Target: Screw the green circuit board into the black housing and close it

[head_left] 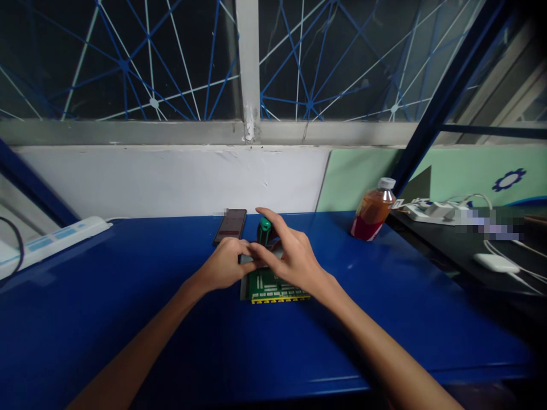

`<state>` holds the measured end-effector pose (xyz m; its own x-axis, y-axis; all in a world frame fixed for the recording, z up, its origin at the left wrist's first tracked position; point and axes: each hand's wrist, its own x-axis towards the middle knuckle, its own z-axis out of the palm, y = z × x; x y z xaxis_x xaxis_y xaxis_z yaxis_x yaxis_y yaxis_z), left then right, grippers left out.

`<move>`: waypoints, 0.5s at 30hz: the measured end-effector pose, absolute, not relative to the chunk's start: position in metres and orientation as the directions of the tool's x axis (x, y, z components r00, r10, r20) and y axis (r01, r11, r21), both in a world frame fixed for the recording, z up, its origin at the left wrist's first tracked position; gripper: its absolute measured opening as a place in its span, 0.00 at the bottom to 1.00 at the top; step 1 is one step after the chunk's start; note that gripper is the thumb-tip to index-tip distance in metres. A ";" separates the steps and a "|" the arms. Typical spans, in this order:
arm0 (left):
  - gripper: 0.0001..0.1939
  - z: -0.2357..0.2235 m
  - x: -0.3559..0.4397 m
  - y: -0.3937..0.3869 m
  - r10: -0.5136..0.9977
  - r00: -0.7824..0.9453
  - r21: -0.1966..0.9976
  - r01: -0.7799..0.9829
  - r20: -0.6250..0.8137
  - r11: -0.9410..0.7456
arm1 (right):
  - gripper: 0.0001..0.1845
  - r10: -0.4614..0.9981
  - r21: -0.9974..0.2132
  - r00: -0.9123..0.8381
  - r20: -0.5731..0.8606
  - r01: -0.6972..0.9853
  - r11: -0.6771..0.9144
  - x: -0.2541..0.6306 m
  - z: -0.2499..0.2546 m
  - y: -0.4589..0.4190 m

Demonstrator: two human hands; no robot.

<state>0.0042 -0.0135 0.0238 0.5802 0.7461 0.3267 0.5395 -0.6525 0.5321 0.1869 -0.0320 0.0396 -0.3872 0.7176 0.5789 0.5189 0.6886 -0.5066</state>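
Observation:
A screwdriver [265, 224] with a green and black handle stands about upright over a green circuit board [273, 283]. My right hand [294, 253] curls around its handle from the right, index finger arching over the top and thumb reaching left. Close to the screwdriver's lower end is my left hand [224, 262], fingers pinched together and meeting the right thumb. What those left fingers grip is hidden. The board has white connectors and a yellow strip along its near edge, and a grey edge [244, 289] shows at its left.
On the blue table [171, 347], a phone [231, 225] lies behind my left hand. A drink bottle [373, 210] stands at the back right. A white power strip [55, 245] lies far left. Cables and a white adapter [496, 262] sit on the dark surface at right.

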 end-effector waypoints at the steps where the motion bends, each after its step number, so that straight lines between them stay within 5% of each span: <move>1: 0.09 0.024 0.004 -0.013 0.748 0.581 0.528 0.546 0.320 -0.650 | 0.32 0.711 -0.503 -0.389 0.585 0.514 0.695 0.187 0.039 -0.032; 15: 0.08 0.025 0.008 -0.014 0.764 0.565 0.569 0.533 0.311 -0.626 | 0.31 0.696 -0.479 -0.402 0.595 0.517 0.709 0.189 0.041 -0.032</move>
